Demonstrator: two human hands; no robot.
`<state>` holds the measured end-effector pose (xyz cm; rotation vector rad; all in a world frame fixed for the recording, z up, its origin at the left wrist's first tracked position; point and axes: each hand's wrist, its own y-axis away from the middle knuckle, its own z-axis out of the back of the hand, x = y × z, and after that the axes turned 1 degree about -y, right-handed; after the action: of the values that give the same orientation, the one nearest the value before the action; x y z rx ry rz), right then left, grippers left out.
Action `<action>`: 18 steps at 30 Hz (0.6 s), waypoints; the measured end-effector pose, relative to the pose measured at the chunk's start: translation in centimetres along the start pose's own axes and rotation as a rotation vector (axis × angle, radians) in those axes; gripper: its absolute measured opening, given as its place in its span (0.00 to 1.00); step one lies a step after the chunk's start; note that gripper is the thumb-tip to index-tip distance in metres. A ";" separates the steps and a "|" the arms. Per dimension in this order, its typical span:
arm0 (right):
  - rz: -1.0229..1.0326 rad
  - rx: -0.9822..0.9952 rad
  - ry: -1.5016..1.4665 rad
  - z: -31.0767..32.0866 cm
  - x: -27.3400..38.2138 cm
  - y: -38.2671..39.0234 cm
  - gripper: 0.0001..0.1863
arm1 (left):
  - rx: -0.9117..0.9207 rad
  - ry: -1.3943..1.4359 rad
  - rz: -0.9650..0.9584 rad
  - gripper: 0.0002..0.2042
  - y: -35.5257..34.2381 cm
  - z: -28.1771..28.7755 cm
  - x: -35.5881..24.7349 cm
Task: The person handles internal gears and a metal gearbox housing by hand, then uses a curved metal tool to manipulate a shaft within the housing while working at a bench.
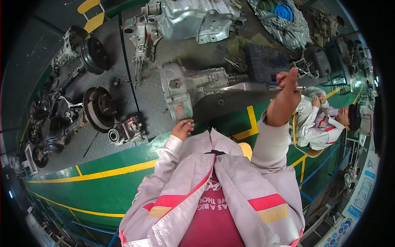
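1. A green floor [98,189] marked with yellow lines runs beneath a workshop scene.
2. A broad grey metal worktop [210,109] stretches across the view, crowded with vehicle parts.
3. A co-worker [321,123] in a white jacket with red trim and a dark cap sits at right, hands together.
4. A bulky silver casing [189,18] occupies the worktop's far side.
5. A grey gearbox [175,78] lies on the worktop near its front edge, directly before the camera wearer, its wide housing to the left and its narrower section pointing right.
6. A round, rusty brake disc [98,108] stands among axle parts at left.
7. A dark case [265,61] rests beyond the gearbox's right end, near the right hand.
8. A long metal tool [273,87] lies level above the worktop's near side, its end showing past the fist at right.
9. The right hand [286,96] clasps that tool, fingers wrapped around it and thumb raised.
10. The left hand [183,129] sits at the housing's lower rim, fingers bent; whether they grip the edge cannot be told.
11. A small ring-shaped part [220,101] lies just beside the gearbox, toward the wearer.
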<state>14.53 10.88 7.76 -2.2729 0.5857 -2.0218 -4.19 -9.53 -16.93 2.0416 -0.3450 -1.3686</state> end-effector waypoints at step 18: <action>-0.046 0.198 0.015 1.3 1.3 0.3 0.12 | -0.628 -0.451 -0.428 0.14 2.0 2.8 -5.3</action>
<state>15.76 9.91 8.68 -2.1770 0.3200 -2.0178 -8.71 -9.19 -12.47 1.3160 0.3298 -1.9004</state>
